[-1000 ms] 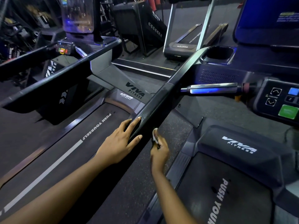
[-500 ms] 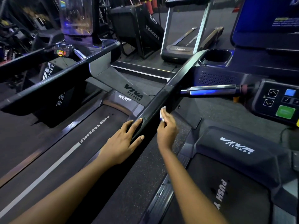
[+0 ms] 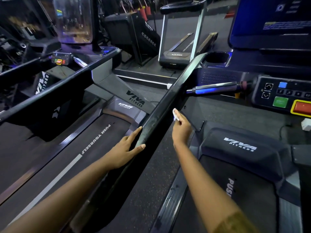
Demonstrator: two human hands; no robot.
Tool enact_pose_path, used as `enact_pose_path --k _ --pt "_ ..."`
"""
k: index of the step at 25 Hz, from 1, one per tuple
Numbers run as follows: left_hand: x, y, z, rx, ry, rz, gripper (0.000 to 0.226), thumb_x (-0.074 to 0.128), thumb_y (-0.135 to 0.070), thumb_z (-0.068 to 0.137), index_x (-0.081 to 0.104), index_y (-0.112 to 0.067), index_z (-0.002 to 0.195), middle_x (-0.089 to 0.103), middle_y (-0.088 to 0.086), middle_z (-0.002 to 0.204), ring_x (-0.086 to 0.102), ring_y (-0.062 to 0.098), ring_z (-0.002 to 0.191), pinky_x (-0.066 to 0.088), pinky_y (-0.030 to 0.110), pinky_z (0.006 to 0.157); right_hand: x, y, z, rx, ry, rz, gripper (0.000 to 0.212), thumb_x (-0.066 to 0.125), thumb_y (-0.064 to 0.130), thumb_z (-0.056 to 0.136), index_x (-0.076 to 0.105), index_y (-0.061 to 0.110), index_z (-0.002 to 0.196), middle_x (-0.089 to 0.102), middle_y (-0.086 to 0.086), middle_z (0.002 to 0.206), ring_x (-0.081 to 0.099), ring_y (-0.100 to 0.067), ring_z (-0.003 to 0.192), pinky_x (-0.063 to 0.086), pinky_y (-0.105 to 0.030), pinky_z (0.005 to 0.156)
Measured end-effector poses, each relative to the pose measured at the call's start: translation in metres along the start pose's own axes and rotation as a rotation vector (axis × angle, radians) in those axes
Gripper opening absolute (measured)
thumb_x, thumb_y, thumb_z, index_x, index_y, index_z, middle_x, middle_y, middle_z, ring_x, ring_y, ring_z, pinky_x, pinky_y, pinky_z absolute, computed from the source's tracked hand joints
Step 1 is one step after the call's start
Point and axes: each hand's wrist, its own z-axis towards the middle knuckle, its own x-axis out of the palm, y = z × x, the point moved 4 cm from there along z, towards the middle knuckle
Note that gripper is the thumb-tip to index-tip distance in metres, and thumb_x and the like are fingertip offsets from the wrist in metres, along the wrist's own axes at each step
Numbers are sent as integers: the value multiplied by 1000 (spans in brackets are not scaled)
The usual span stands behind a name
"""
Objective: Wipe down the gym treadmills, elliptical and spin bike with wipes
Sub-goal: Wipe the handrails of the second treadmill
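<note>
1 – wipe (image 3: 175,115): small, white, crumpled. Pinched at the fingertips of the right hand (image 3: 182,130) and held up against the right flank of the handrail (image 3: 161,113), partway along the rail.

2 – right hand: fingers bunched together and clamped on the wipe, back of the hand towards the camera, wrist straight. The forearm reaches forward from the lower right, over the left edge of the right treadmill (image 3: 244,158).

3 – left hand (image 3: 125,148): holds nothing. The fingers are straight and laid flat along the handrail's left side at its near end, and the thumb is spread away from them across the end of the rail. The forearm comes in from the lower left, above the left treadmill (image 3: 101,145).

4 – handrail: black and glossy, its top face smeared. It runs diagonally from the near end between the two hands up to the cup holder (image 3: 215,58) on the right treadmill's console.

5 – right treadmill: motor cover marked VIVA FITNESS. The control panel (image 3: 269,96) has blue, green and red buttons. A chrome grip bar (image 3: 217,87) reflects blue light, and a lit blue screen (image 3: 269,19) stands above.

6 – left treadmill: belt printed PUSH YOURSELF beside a pale stripe.

7 – floor (image 3: 151,174): a dark speckled strip between the two machines.

8 – third treadmill (image 3: 181,41): well apart, at the back.
</note>
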Motion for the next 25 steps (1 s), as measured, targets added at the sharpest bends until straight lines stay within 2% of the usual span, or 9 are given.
enact_pose_path --k 2,5,8,10,15,18,21,23,25 --pt "6 2 -17 40 -16 9 66 39 -55 90 -1 -50 142 30 1 151 30 16 137 25 21 100 15 1 1 -5 3 -13 38 46 -19 81 64 -5 111 65 -15 114 61 -22 107 40 -6 91" --pt "9 3 -22 47 -78 43 62 37 -55 95 2 -47 146 31 -3 151 31 16 137 26 25 103 22 9 -37 -107 -27 -38 39 50 -17 79 66 -1 110 65 -10 115 61 -16 107 35 -1 91" --pt "10 6 -19 28 -85 65 71 30 -69 84 1 -48 146 38 2 146 34 19 135 29 34 105 19 20 -90 -347 41 -97 36 53 -10 79 69 5 107 67 -4 114 58 -8 104 40 -10 94" --pt "10 6 -19 28 -107 69 65 34 -61 92 2 -47 146 38 4 146 35 21 135 30 38 107 14 25 -110 -464 86 -138 33 56 -8 80 70 6 106 68 -4 112 59 -8 102 43 -14 93" --pt "9 2 -22 58 -127 87 59 31 -54 96 1 -49 146 42 4 140 39 25 130 30 40 104 12 28 -17 -415 42 -289 40 43 -5 77 68 0 108 68 -14 109 64 -24 101 41 -19 95" --pt "9 0 -23 52 -134 86 58 31 -52 96 1 -48 147 44 5 136 41 24 127 29 40 103 31 35 15 -461 183 -521 38 39 -1 75 70 -4 98 68 -21 102 65 -35 93 47 -31 87" --pt "10 2 -23 54 -141 94 59 30 -55 95 0 -50 145 44 5 136 44 27 125 32 40 101 28 44 -23 -727 200 -650 40 35 9 77 71 -1 91 71 -15 94 67 -29 82 51 -27 76" --pt "11 4 -21 47 -135 102 59 30 -55 95 0 -49 146 43 6 138 44 28 125 33 40 101 22 46 -59 -871 272 -640 39 37 9 79 71 0 97 70 -13 98 66 -26 85 51 -27 79" --pt "10 5 -19 54 -119 67 59 32 -54 95 1 -49 146 42 6 141 41 25 129 32 40 104 16 49 -84 -869 408 -554 32 46 2 81 69 1 104 68 -10 106 64 -22 93 49 -25 85"
